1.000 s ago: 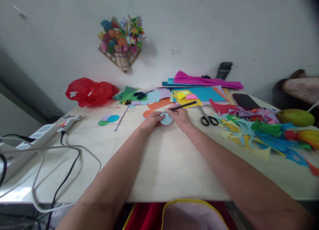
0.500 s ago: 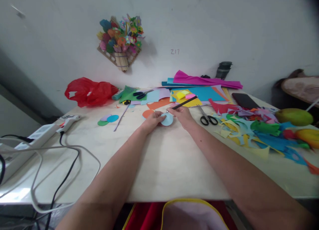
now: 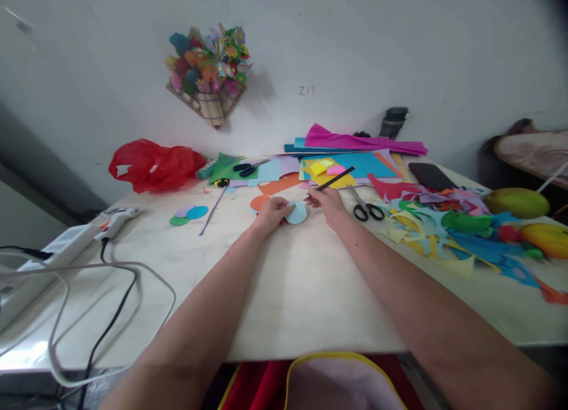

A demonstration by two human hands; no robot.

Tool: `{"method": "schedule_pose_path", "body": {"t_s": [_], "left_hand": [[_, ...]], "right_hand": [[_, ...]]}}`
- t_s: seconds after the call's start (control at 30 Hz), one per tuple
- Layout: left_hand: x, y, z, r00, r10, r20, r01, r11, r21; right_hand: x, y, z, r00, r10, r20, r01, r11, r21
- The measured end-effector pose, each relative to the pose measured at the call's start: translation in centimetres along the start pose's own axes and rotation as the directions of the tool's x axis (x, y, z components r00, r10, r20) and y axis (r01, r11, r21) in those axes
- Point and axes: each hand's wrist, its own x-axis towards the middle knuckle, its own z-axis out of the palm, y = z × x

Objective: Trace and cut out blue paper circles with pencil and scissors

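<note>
Currently pinching a pale blue disc (image 3: 296, 213) by its left edge in the left hand (image 3: 272, 213), with the thumb over its face and the other fingers mostly hidden behind. Keeping the disc just right of the left fingertips, in the space between both hands and a little nearer than the right-hand fingers. Grasping a black pen-like tool (image 3: 336, 178) near its lower end in the right hand (image 3: 326, 201), with the shaft slanting up and away to the right. Pointing its metallic tip towards the disc's upper right edge, very near it. Cannot be sure of contact between tip and disc, or between disc and pale table (image 3: 293, 303). Can see an orange disc (image 3: 260, 203) just beyond the left hand, partly covered by it. Can see black-handled scissors (image 3: 360, 202) just right of the right hand, then a heap of paper scraps (image 3: 465, 225) farther right. Well off to the left, can make out a lilac strip (image 3: 212, 210) and a blue disc (image 3: 197, 212).
</note>
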Motion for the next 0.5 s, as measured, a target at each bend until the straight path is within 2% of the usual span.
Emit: {"method": "schedule_pose_path", "body": {"t_s": [0.07, 0.13, 0.27, 0.4, 0.5], "left_hand": [[0.1, -0.1, -0.1, 0.999, 0.037, -0.018, -0.035, 0.996, 0.086], [0.2, -0.3, -0.1, 0.993, 0.114, -0.039, -0.101, 0.964, 0.245], [0.3, -0.3, 0.2, 0.965, 0.253, -0.066, -0.176, 0.815, 0.552], [0.2, -0.2, 0.6, 0.956, 0.281, -0.082, -0.150, 0.710, 0.688], [0.1, -0.1, 0.7, 0.960, 0.267, -0.085, -0.123, 0.674, 0.729]], "right_hand": [[0.0, 0.2, -0.1, 1.000, 0.015, 0.011, -0.015, 1.000, 0.005], [0.0, 0.3, -0.1, 1.000, 0.024, 0.014, -0.025, 1.000, 0.001], [0.0, 0.5, -0.2, 0.999, 0.034, -0.042, -0.036, 0.998, -0.043], [0.2, 1.0, -0.2, 0.997, -0.005, -0.073, -0.001, 0.996, -0.087], [0.4, 1.3, -0.4, 0.999, -0.013, -0.034, 0.008, 0.991, -0.133]]}}
